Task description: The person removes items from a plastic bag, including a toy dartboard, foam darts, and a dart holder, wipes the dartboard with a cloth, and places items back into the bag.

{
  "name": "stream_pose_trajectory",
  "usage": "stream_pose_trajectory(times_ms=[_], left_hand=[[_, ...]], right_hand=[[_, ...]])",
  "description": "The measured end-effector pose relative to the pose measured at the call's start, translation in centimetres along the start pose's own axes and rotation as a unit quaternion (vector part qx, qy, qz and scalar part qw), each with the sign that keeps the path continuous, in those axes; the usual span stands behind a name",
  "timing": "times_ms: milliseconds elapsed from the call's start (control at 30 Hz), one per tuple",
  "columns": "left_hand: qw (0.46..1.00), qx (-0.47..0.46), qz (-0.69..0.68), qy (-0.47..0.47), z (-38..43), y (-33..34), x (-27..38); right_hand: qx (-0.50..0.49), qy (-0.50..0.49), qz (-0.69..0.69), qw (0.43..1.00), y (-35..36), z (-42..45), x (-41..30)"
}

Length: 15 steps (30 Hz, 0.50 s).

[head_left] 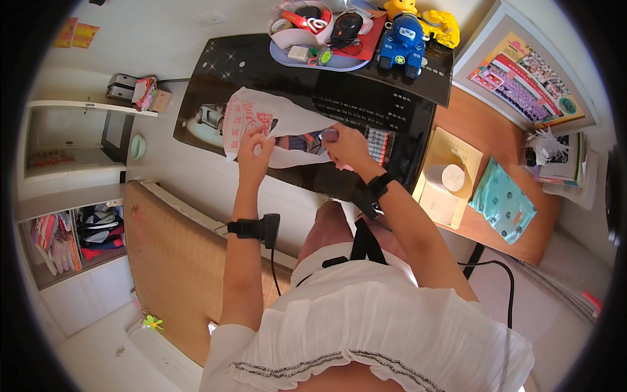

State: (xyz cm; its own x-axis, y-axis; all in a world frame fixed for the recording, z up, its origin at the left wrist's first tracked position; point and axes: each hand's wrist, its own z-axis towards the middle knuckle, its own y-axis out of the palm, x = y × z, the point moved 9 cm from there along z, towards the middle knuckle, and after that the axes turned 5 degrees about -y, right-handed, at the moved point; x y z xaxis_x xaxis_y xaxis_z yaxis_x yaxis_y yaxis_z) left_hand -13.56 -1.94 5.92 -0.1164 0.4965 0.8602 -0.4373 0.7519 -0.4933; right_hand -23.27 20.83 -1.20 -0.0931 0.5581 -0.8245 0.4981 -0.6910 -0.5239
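Note:
A white plastic bag (299, 112) with red printing lies spread over a glossy black tabletop (289, 181), its mouth gaping towards me. My left hand (255, 149) pinches the bag's near left side between thumb and fingers. At the right end of the mouth, my right hand (349, 147) grips a small purple, round-ended object (329, 135), with the bag's edge against the fingers. Dark, partly striped contents (296, 142) show through the opening; what they are cannot be told. A row of small white pieces with orange ends (378, 144) lies beside my right wrist.
At the back stand an organizer tray (313, 63) of small items, a blue toy vehicle (402, 46) and yellow toys (441, 27). On the wooden desk (455, 108) at right are a paper roll (449, 177), an envelope (453, 142) and a teal bag (504, 201). A bed mat (171, 255) is left.

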Motion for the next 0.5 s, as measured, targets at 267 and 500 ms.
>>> stream_pose_trajectory(times_ms=[267,500], left_hand=[[0.982,-0.102,0.103,0.118,-0.4,4.3,4.6],[0.971,-0.161,0.103,0.145,-1.4,5.7,4.3]], right_hand=[[-0.095,0.033,-0.118,0.988,3.4,3.1,-1.7],[0.051,-0.125,-0.275,0.952,6.9,5.8,0.2]])
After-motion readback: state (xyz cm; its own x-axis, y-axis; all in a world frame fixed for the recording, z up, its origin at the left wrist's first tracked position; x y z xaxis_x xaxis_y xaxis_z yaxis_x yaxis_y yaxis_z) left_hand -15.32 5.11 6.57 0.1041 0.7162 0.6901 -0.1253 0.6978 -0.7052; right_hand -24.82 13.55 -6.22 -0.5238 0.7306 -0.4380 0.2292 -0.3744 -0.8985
